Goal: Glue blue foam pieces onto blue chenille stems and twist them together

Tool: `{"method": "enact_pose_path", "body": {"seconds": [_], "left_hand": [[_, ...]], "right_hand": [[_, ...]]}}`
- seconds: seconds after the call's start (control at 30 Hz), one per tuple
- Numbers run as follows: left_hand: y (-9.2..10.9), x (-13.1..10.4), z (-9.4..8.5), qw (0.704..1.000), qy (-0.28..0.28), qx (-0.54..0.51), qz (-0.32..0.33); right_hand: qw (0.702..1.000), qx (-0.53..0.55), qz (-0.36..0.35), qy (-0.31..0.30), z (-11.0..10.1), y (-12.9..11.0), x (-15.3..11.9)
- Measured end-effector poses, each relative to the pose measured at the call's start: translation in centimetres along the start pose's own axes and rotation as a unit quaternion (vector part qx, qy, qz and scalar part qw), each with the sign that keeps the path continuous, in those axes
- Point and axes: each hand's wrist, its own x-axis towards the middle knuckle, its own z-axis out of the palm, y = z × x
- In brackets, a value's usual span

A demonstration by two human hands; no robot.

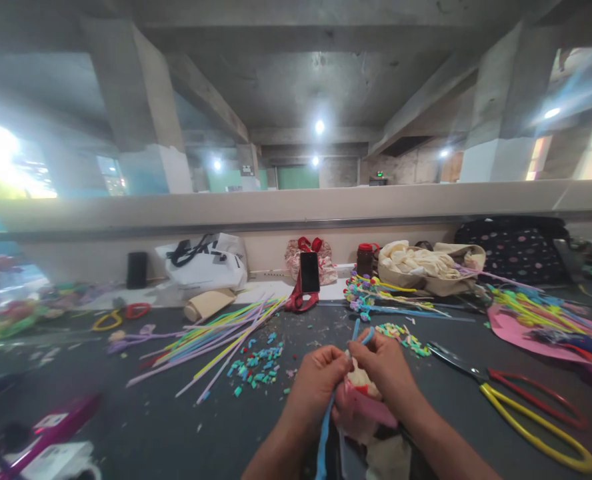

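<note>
A light blue fuzzy stem [325, 433] hangs down from my left hand [321, 373], whose thumb and forefinger pinch it. My right hand [383, 367] pinches the bent blue piece [367, 335] at the top, close beside the left fingertips. Both hands meet over the front edge of the dark table. A small whitish bit shows between the fingertips. Below and between my hands lies something pink [363, 413] with cream and red parts; its exact shape is partly hidden.
Large scissors [481, 377] with red and yellow handles lie at right. Coloured stems [226, 340] and cut bits [261, 363] lie left of centre. Further back are a phone [309, 272], a white bag [216, 267], a dark bottle [365, 260] and a cloth bag [401, 277].
</note>
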Motion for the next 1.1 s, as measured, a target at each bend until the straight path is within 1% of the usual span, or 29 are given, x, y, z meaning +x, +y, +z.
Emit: {"method": "enact_pose_path", "body": {"seconds": [0.03, 0.07, 0.1, 0.17, 0.23, 0.3, 0.37, 0.5, 0.6, 0.73, 0.87, 1.0, 1.1], "left_hand": [[0.0, 0.0, 0.1, 1.000, 0.000, 0.010, 0.000], [-0.1, -0.1, 0.2, 1.000, -0.005, 0.018, -0.003], [-0.1, -0.1, 0.2, 1.000, -0.015, 0.024, -0.009], [-0.2, -0.2, 0.1, 0.998, -0.045, 0.031, -0.024], [-0.1, -0.2, 0.0, 0.996, -0.077, 0.031, -0.034], [0.1, -0.4, -0.1, 0.994, -0.099, 0.023, -0.034], [0.5, -0.7, 0.0, 0.994, -0.107, 0.013, -0.028], [1.2, -1.3, 0.2, 0.995, -0.094, -0.011, -0.018], [1.4, -1.4, 0.1, 0.994, -0.091, -0.053, -0.021], [1.2, -0.8, -0.6, 0.990, -0.098, -0.097, -0.026], [0.5, 0.0, -1.2, 0.986, -0.108, -0.124, -0.021], [0.2, 0.1, -1.3, 0.978, -0.133, -0.158, -0.029], [0.3, -0.2, -1.2, 0.966, -0.172, -0.182, -0.055]], "right_hand": [[0.998, -0.045, -0.025, 0.026, 0.0, -0.1, 0.1], [0.996, -0.069, -0.037, 0.038, -0.1, -0.2, 0.1], [0.996, -0.069, -0.036, 0.035, -0.1, -0.3, 0.2], [1.000, -0.029, -0.002, -0.002, -0.2, -0.3, 0.4], [0.996, 0.036, 0.050, -0.062, -0.3, -0.3, 0.4], [0.985, 0.098, 0.088, -0.109, -0.3, -0.2, 0.4], [0.972, 0.156, 0.108, -0.138, -0.3, 0.0, 0.3], [0.957, 0.222, 0.107, -0.151, -0.2, 0.3, 0.1], [0.953, 0.242, 0.090, -0.157, -0.2, 0.3, 0.0], [0.958, 0.235, 0.035, -0.163, -0.1, 0.3, -0.1], [0.967, 0.207, 0.007, -0.145, 0.1, 0.3, -0.1], [0.971, 0.198, 0.002, -0.137, 0.0, 0.4, -0.1], [0.958, 0.245, 0.037, -0.145, -0.4, 0.8, 0.1]]}}
